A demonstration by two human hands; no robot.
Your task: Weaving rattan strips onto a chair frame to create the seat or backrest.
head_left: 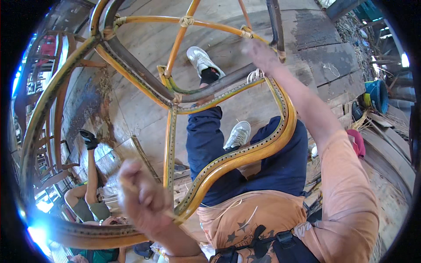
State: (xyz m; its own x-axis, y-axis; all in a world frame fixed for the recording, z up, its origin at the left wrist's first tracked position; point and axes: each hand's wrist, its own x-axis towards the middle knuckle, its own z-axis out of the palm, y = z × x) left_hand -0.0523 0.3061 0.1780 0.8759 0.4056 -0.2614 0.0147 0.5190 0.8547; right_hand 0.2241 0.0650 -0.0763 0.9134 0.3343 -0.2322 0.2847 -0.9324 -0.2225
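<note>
The rattan chair frame (245,158) spans the middle, over the person's navy trousers (204,136). At its near left, the left hand (144,199) has its fingers partly curled; blur hides whether its grip holds anything. At the far right corner, beside pale binding strands (255,76), the right hand (262,57) blurs too: I cannot tell its opening. 2 white shoes (199,58) show beyond.

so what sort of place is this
Probably a furniture workshop, going by the curved, hole-lined frame with bound joints, the dark slatted pieces at the left and the straw-like scraps at the upper right.
</note>
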